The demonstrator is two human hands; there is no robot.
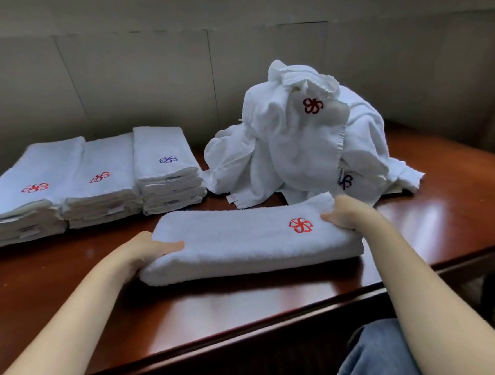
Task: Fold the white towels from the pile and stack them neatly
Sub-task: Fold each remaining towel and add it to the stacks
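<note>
The folded towel (244, 240) lies as a long strip on the desk (446, 202), in front of the unfolded pile (301, 142), with the left hand (145, 250) gripping its left end and the right hand (344, 212) gripping its right end, thumbs on top and fingers hidden beneath. The step in hand appears to be the final fold: bring one end over the other, align the edges squarely, and keep the red emblem (300, 225) facing up. Then place it on a matching stack (99, 183) at the left, edges flush.
</note>
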